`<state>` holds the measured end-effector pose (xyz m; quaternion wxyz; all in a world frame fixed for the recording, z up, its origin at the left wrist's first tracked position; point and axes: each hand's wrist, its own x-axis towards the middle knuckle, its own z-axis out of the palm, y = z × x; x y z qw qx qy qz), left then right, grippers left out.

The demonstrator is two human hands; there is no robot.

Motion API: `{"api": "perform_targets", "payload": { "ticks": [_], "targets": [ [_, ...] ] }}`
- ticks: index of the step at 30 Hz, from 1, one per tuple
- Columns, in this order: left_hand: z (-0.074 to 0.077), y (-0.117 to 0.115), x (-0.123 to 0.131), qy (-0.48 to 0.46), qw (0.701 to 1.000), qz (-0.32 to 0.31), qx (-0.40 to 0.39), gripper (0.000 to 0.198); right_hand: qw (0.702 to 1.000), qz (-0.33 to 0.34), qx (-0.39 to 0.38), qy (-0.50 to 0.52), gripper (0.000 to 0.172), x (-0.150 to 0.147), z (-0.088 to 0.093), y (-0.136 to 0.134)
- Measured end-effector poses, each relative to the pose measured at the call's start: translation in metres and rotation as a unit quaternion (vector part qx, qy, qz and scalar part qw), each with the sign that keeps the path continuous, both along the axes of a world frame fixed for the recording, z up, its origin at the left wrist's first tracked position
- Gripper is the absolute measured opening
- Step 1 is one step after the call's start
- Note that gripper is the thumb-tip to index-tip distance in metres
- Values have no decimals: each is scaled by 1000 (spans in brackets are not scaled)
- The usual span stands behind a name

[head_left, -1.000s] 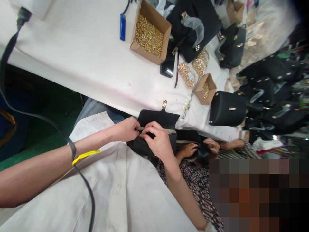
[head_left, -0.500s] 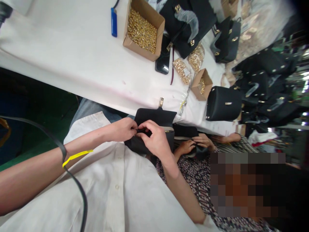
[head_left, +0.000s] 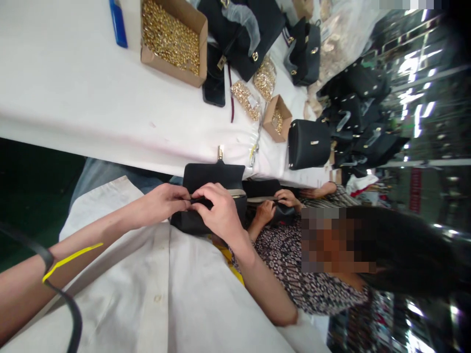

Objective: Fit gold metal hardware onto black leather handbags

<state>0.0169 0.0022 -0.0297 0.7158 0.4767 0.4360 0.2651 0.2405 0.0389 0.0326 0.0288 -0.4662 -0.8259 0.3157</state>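
Note:
A black handbag (head_left: 215,172) rests in my lap against the table's edge, its flap laid open toward the table. The flap carries a gold clasp (head_left: 220,153) at its tip, and a light zip edge shows along the opening. My left hand (head_left: 167,202) pinches the bag's dark edge at the left end of the opening. Close beside it, the thumb and fingers of my right hand (head_left: 220,211) are curled in a pinch on the same edge. Whether a small part lies between the fingertips is hidden.
On the white table (head_left: 73,98) lie a box of gold fittings (head_left: 171,41), a smaller box (head_left: 277,120), a phone (head_left: 214,90), a blue lighter (head_left: 117,23) and several black bags (head_left: 309,144). A co-worker's hands (head_left: 267,213) work on another bag at my right.
The camera has turned to the right, so the table's things sit further left in the picture. Both my hands stay pinched on the handbag's edge, with only slight finger movement.

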Motion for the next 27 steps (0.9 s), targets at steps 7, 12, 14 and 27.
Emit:
{"api": "perform_targets", "payload": {
  "ticks": [7, 12, 14, 27],
  "targets": [
    [15, -31, 11, -33, 997, 56, 39, 59, 1000, -11, -18, -5, 26, 7, 26, -5],
    [-5, -53, 22, -33, 995, 94, 31, 122, 997, 61, -7, -45, 14, 17, 32, 0],
    [-20, -57, 25, 7, 997, 70, 20, 140, 995, 89, -5, -33, 8, 22, 30, 1],
    [-6, -28, 31, 137, 975, 52, 168, 67, 986, 11, 164, 35, 25, 8, 50, -32]
  ]
}}
